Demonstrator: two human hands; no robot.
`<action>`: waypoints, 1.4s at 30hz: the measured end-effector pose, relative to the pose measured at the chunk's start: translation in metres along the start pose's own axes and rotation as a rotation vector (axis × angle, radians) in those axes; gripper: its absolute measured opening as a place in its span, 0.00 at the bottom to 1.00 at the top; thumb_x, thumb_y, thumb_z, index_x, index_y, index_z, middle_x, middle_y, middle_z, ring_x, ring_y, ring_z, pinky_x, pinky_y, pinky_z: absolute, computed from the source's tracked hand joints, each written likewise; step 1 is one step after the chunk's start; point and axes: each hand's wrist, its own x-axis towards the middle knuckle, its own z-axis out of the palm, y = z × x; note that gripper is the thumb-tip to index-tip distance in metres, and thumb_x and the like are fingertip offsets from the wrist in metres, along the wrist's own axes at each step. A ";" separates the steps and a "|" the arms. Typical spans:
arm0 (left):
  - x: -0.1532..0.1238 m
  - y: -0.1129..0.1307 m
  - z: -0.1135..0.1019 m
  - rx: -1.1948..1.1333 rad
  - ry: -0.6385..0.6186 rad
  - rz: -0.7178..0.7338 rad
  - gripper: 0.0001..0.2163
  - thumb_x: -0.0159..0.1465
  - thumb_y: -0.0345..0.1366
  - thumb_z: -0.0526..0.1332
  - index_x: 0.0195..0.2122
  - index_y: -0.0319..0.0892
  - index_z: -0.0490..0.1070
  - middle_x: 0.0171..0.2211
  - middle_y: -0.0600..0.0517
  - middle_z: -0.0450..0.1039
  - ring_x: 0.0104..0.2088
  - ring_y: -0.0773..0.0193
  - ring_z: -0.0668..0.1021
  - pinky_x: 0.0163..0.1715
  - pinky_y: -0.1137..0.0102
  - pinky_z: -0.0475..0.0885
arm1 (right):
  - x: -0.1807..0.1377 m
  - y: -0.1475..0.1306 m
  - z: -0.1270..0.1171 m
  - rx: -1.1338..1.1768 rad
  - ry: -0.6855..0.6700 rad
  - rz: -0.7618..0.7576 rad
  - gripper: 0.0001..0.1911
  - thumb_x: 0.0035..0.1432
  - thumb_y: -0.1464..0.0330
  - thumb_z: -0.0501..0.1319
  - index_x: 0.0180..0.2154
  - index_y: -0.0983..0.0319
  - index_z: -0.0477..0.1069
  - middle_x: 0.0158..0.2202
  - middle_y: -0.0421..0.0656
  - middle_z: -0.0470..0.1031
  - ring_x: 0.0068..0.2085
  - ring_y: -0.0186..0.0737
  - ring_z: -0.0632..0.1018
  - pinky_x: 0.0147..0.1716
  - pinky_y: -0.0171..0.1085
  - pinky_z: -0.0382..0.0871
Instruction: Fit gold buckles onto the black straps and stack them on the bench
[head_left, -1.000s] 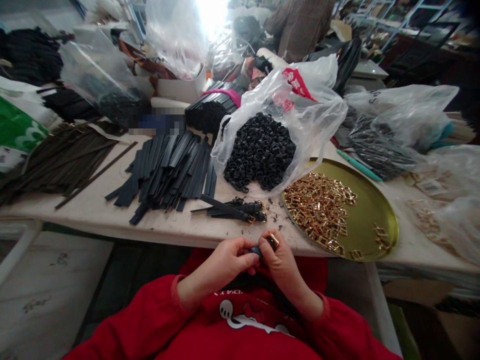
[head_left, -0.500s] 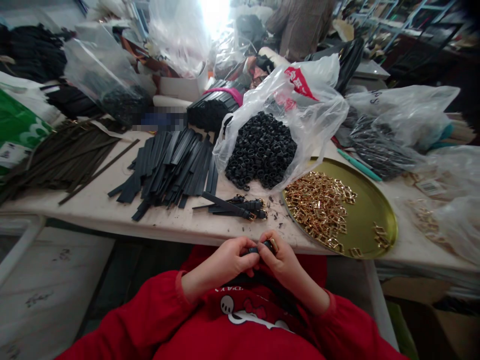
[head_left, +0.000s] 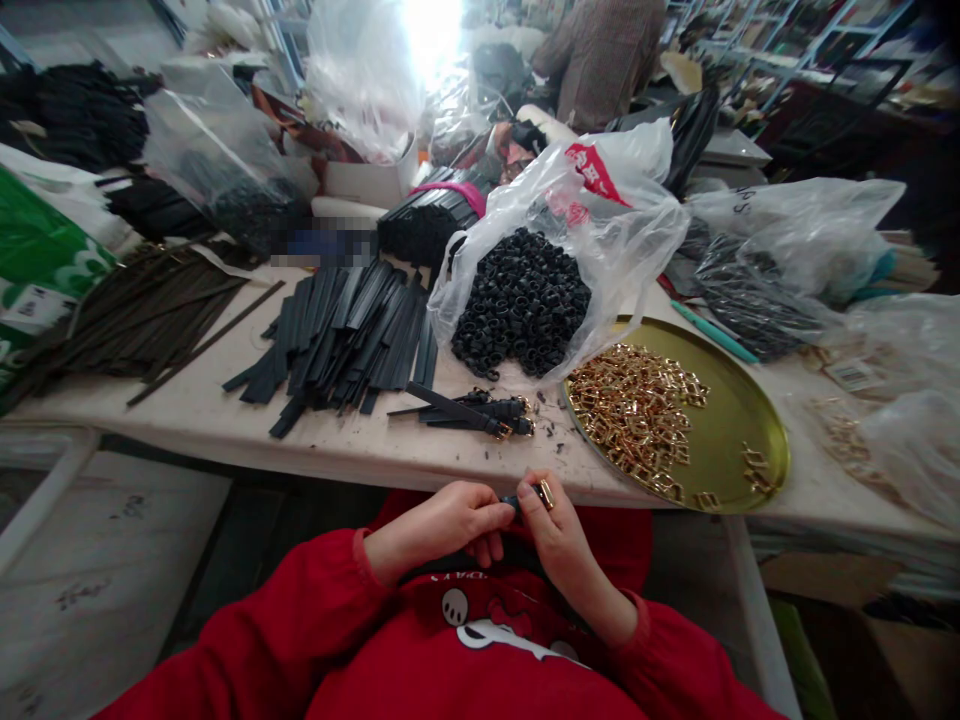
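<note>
My left hand [head_left: 450, 520] and my right hand [head_left: 555, 530] meet just below the table's front edge, above my red sweater. Both pinch one black strap [head_left: 512, 500] with a gold buckle [head_left: 544, 493] at its end; the buckle sits at my right fingertips. On the table just beyond lie a few finished black straps with buckles [head_left: 472, 410]. A round gold tray [head_left: 742, 430] to the right holds a heap of gold buckles [head_left: 634, 415]. An open clear bag [head_left: 600, 200] holds black loops [head_left: 521, 300].
Loose black strips [head_left: 352, 330] lie at centre left, brown strips [head_left: 142, 310] further left. Clear bags [head_left: 787, 240] crowd the right side, and a teal tool [head_left: 712, 330] lies behind the tray. A person in brown [head_left: 600, 50] is at the far side. The table edge [head_left: 337, 465] runs before me.
The hands have stayed together on the strap and buckle, with small finger shifts. The view has drifted slightly.
</note>
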 end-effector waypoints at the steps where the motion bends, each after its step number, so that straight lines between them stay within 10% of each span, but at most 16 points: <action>1: -0.001 0.000 -0.002 0.037 -0.022 -0.008 0.11 0.60 0.39 0.51 0.28 0.38 0.65 0.19 0.55 0.69 0.17 0.71 0.70 0.18 0.77 0.63 | 0.000 0.000 -0.001 -0.005 -0.014 -0.016 0.11 0.58 0.59 0.52 0.30 0.59 0.61 0.23 0.36 0.61 0.25 0.34 0.64 0.26 0.34 0.58; 11: -0.001 0.018 -0.011 0.421 -0.008 0.162 0.16 0.63 0.44 0.48 0.29 0.40 0.69 0.22 0.53 0.71 0.21 0.68 0.72 0.21 0.75 0.64 | 0.006 -0.004 -0.009 -0.122 -0.164 -0.154 0.14 0.62 0.60 0.47 0.41 0.59 0.65 0.34 0.43 0.71 0.34 0.40 0.72 0.34 0.38 0.65; 19: 0.021 0.038 -0.068 1.179 0.626 0.320 0.18 0.56 0.32 0.59 0.48 0.37 0.64 0.47 0.41 0.68 0.49 0.51 0.69 0.49 0.60 0.62 | 0.083 -0.002 -0.006 -0.721 0.146 -0.473 0.23 0.57 0.59 0.54 0.51 0.64 0.65 0.53 0.55 0.65 0.53 0.54 0.65 0.52 0.52 0.57; 35: 0.042 0.045 -0.048 1.269 0.595 0.137 0.13 0.56 0.30 0.57 0.41 0.28 0.69 0.39 0.35 0.72 0.41 0.47 0.74 0.40 0.61 0.67 | 0.091 0.028 0.020 -0.635 0.198 -0.523 0.27 0.60 0.60 0.48 0.56 0.70 0.56 0.55 0.59 0.62 0.57 0.52 0.63 0.53 0.54 0.58; 42: 0.028 0.051 -0.040 1.399 0.597 0.184 0.13 0.55 0.31 0.57 0.41 0.33 0.69 0.42 0.37 0.72 0.43 0.51 0.75 0.42 0.64 0.68 | 0.050 -0.010 0.009 -0.958 0.108 -0.731 0.25 0.56 0.69 0.55 0.56 0.67 0.58 0.59 0.53 0.59 0.60 0.50 0.57 0.58 0.50 0.48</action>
